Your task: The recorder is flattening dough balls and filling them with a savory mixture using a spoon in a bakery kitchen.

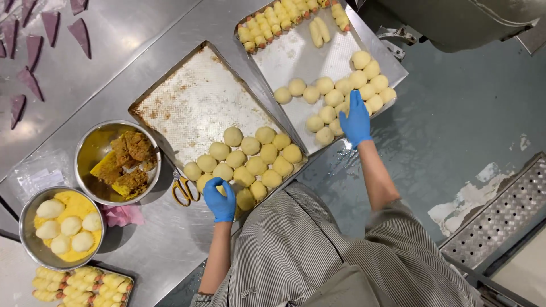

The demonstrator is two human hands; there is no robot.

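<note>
My left hand, in a blue glove, rests on the pale dough balls at the near corner of the middle baking tray; its fingers curl over one ball. My right hand, also gloved in blue, reaches out to the cluster of dough balls on the right baking tray, fingers spread and touching them. Whether either hand grips a ball is hidden by the fingers.
Yellow-handled scissors lie left of my left hand. A steel bowl holds brown and yellow filling; another bowl holds dough balls in yellow liquid. Rolled pastries fill a small tray. Purple dough triangles lie far left. Floor grate at right.
</note>
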